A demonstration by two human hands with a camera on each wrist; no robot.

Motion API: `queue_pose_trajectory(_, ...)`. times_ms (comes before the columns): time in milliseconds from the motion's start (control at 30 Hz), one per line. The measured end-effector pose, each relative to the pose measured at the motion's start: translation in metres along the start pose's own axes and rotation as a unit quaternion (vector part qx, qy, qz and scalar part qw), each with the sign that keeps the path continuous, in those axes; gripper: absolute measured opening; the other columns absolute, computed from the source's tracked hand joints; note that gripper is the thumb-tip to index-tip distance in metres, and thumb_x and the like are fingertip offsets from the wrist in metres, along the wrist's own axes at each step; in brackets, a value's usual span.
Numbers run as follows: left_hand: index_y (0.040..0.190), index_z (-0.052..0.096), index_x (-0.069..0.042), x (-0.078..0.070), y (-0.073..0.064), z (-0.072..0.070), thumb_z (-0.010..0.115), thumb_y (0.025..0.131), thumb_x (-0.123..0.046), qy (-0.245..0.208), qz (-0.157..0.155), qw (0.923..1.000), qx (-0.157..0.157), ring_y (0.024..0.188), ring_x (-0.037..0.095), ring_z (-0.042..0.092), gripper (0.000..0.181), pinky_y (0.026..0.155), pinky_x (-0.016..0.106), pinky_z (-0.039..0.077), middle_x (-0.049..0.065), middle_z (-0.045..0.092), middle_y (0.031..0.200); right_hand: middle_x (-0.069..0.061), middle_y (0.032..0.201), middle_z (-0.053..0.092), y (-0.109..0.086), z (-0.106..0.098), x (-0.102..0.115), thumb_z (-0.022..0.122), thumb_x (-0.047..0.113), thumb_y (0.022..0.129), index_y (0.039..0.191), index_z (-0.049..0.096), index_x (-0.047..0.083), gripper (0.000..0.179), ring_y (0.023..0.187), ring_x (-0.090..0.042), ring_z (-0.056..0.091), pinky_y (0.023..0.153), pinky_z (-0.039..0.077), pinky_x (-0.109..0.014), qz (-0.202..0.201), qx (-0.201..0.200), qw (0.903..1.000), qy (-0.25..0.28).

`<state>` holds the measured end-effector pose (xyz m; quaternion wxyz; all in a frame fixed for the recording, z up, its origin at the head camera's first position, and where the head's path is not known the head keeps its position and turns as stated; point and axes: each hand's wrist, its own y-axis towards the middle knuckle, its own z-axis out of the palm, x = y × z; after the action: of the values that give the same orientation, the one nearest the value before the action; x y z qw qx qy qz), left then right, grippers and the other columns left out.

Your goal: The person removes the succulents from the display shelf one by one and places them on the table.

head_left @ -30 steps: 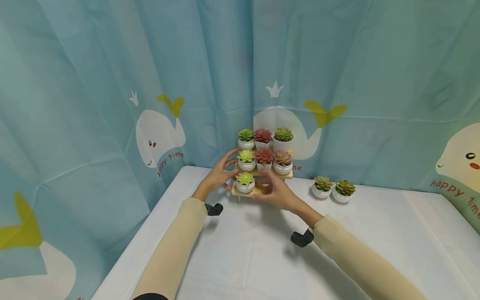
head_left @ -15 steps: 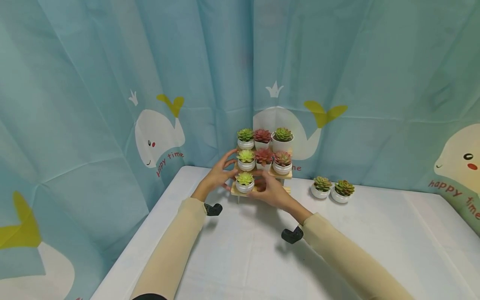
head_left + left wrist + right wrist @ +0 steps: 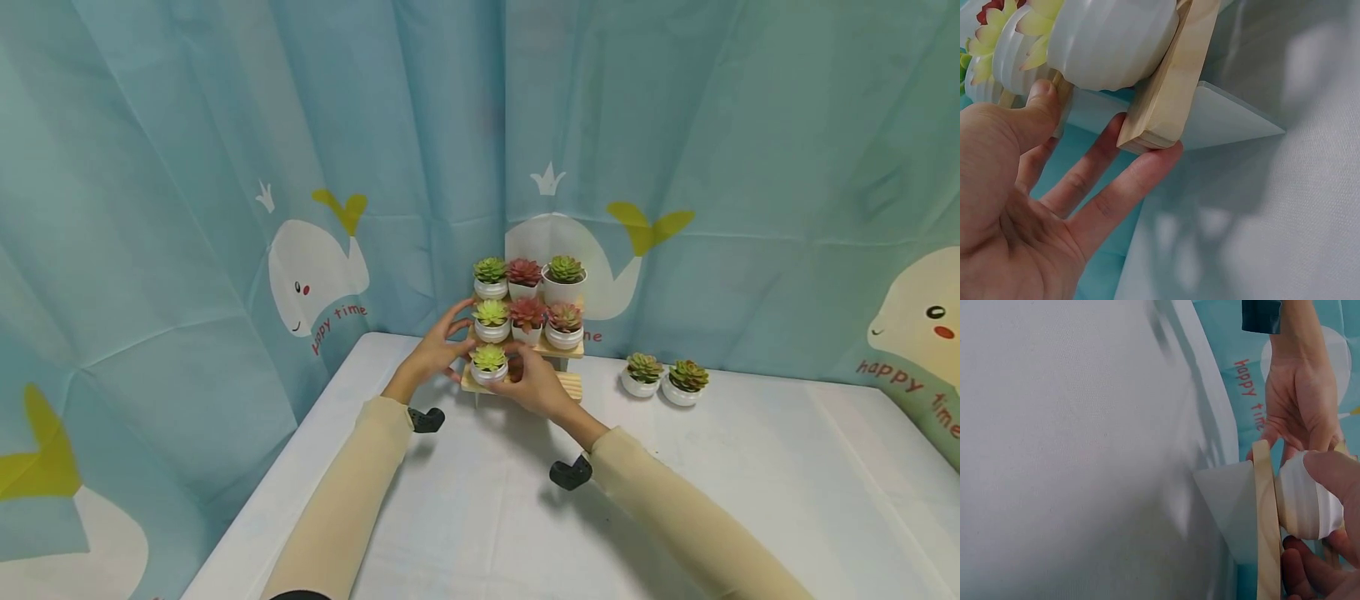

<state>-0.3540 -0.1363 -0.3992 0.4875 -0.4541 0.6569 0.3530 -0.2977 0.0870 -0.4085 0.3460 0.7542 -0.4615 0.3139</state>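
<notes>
A three-tier wooden plant stand (image 3: 570, 385) with white side supports carries succulents in white pots. My left hand (image 3: 429, 357) holds its left end; in the left wrist view the thumb (image 3: 1043, 100) lies at the middle shelf's edge and two fingertips touch the end of the lowest shelf (image 3: 1169, 94). On that shelf, at the left, sits a yellow-green succulent (image 3: 490, 363). My right hand (image 3: 538, 385) grips its pot between thumb and fingers. The right wrist view shows the white pot (image 3: 1302, 497) against the shelf board (image 3: 1265, 519), with the left hand (image 3: 1302, 394) beyond.
Red and green succulents (image 3: 527, 315) fill the middle and top shelves close above the hands. Two more potted succulents (image 3: 641, 375) stand on the white table (image 3: 720, 467) to the right. A blue whale-print curtain (image 3: 420, 167) hangs right behind the stand.
My right hand has moved left along the lowest shelf and taken hold of the yellow-green succulent's pot, uncovering the shelf's right part. My left hand stays on the stand.
</notes>
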Motion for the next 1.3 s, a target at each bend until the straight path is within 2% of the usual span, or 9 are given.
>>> queue_pose_trajectory(233,0.156,0.027,-0.055,0.0003,0.0,0.0002,0.061,0.105,-0.013,-0.001,0.002,1.0,0.002,0.096,0.035,0.069,0.074,0.062,0.064,0.059,0.008,0.031,0.166,-0.015,0.113,0.068,0.0001,0.0026,0.0008,0.082,0.02,0.09,0.134,0.056,0.0,0.055,0.1,-0.027,0.067,0.086,0.058,-0.044,0.008,-0.011,0.9999,-0.007)
queue_pose_trajectory(733,0.157,0.027,-0.054,0.0002,0.0001,0.0003,0.061,0.105,-0.013,0.001,0.007,1.0,0.001,0.096,0.033,0.069,0.074,0.062,0.065,0.059,0.009,0.031,0.166,-0.018,0.118,0.069,0.0001,0.0026,0.0029,0.082,0.018,0.09,0.133,0.056,-0.001,0.054,0.106,-0.029,0.069,0.091,0.059,-0.044,0.009,-0.012,0.9999,-0.007)
queue_pose_trajectory(1033,0.159,0.024,-0.05,-0.0019,-0.0004,-0.0002,0.06,0.106,-0.013,0.004,0.01,0.9999,0.008,0.095,0.031,0.07,0.074,0.06,0.061,0.06,0.011,0.029,0.166,-0.017,0.117,0.071,-0.0023,0.0017,0.0026,0.083,0.017,0.089,0.132,0.058,-0.001,0.054,0.102,-0.028,0.07,0.088,0.06,-0.043,-0.001,-0.016,0.9999,-0.005)
queue_pose_trajectory(1300,0.161,0.023,-0.047,-0.0026,-0.0014,0.0005,0.059,0.106,-0.015,-0.013,0.004,0.9998,0.016,0.101,0.036,0.069,0.073,0.057,0.054,0.062,0.01,0.027,0.167,-0.016,0.119,0.071,-0.0029,0.0018,-0.0014,0.082,0.019,0.089,0.136,0.058,0.0,0.056,0.1,-0.026,0.071,0.086,0.059,-0.043,-0.005,-0.015,0.9997,-0.019)
